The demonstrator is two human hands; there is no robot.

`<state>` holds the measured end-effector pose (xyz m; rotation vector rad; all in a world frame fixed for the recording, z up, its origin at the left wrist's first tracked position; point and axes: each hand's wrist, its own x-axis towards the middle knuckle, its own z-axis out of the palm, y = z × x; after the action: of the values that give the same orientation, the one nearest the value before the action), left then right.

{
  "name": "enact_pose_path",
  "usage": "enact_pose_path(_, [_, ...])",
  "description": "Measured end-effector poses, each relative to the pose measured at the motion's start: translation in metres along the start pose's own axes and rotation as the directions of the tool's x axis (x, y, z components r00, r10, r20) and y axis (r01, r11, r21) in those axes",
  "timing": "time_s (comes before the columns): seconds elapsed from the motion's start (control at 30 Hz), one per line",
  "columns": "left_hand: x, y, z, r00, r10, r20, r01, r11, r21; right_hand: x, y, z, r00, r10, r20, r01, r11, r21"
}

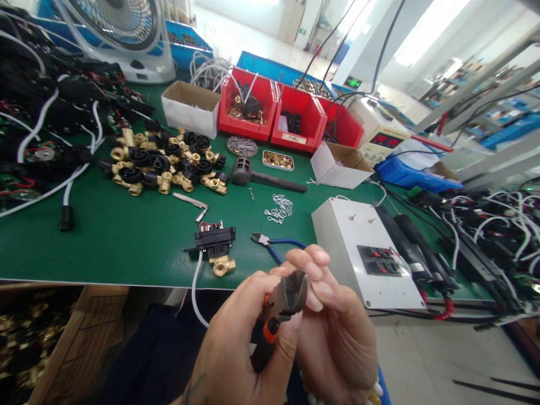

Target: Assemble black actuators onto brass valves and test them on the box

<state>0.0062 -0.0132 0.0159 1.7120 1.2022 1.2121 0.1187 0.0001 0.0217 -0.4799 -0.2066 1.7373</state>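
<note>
Nearest, the left hand (240, 323) wraps round the dark pliers (290, 298), orange showing at the handles, with the head pointing up and to the right. The right hand (343, 329) sits right beside that head, its palm turned partly to view and its thumb and fingers bent together; whether something small is pinched there I cannot tell. Both hands are above the near edge of the green counter (139, 247).

The pliers should feel stiff and fairly weighty for their size, with the weight likely towards the metal head. The handles are the place to take hold, keeping fingertips out of the jaws; bare metal could be slick.

Just beyond, the blue-handled cutters (264, 239) lie flat, their handles partly hidden by the right hand. To their left rests a black unit (215, 239) with a brass fitting (223, 266) at its lower end; it looks rigid, best held by the body rather than the white cable (195, 289).

Farther off lie loose wire clips (279, 208), probably light and springy, then a dark mallet (270, 178), presumably head-heavy. Past it stand red bins (248, 125).
</note>
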Motion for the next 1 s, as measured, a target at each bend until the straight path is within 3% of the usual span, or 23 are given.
enact_pose_path(0.2, [0.0018,-0.0022,-0.0068,0.995,0.048,-0.082,-0.041,0.996,0.074,-0.0045,-0.0026,0.0016,0.999,0.007,0.038,-0.007,1.000,-0.001])
enact_pose_path(0.47, [0.0032,0.0041,-0.0056,0.998,0.008,-0.061,-0.003,0.996,0.085,-0.0056,-0.0012,-0.0002,0.998,0.053,-0.037,-0.057,0.994,-0.091])
enact_pose_path(0.67, [0.0021,0.0026,-0.0041,0.997,0.023,-0.067,-0.016,0.995,0.100,-0.0058,-0.0020,-0.0004,0.998,0.055,-0.025,-0.057,0.992,-0.117])
enact_pose_path(0.8, [0.0008,0.0027,-0.0037,0.995,0.016,-0.096,0.002,0.982,0.188,-0.0059,-0.0012,0.0008,0.998,0.053,-0.021,-0.055,0.990,-0.127])
enact_pose_path(1.0, [0.0029,0.0002,-0.0034,0.990,0.105,-0.093,-0.071,0.948,0.309,-0.0053,-0.0008,0.0011,0.998,0.055,-0.023,-0.058,0.987,-0.153])
